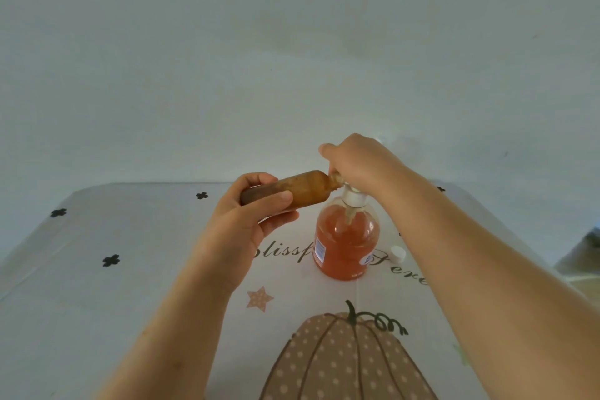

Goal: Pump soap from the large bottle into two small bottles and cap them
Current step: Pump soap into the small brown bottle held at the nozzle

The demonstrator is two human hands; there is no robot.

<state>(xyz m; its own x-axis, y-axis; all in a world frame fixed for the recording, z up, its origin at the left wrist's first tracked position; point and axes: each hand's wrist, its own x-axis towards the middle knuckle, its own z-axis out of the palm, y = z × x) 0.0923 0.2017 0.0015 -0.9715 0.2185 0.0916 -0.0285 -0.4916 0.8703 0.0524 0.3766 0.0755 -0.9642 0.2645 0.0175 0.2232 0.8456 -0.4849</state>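
Note:
The large clear bottle (345, 243) of orange soap stands upright on the table, with a white pump collar at its neck. My right hand (355, 161) is closed over the pump head and hides it. My left hand (250, 217) holds a small brown bottle (298, 190) tilted almost flat, its open mouth touching the pump spout under my right hand. A small white cap (397, 253) lies on the table to the right of the large bottle. A second small bottle is not visible.
The table carries a pale cloth (113, 286) printed with a pumpkin, a star, black flowers and script lettering. A plain wall rises behind the table's far edge. At the far right, beyond the table's edge, part of a dark object (592, 237) shows.

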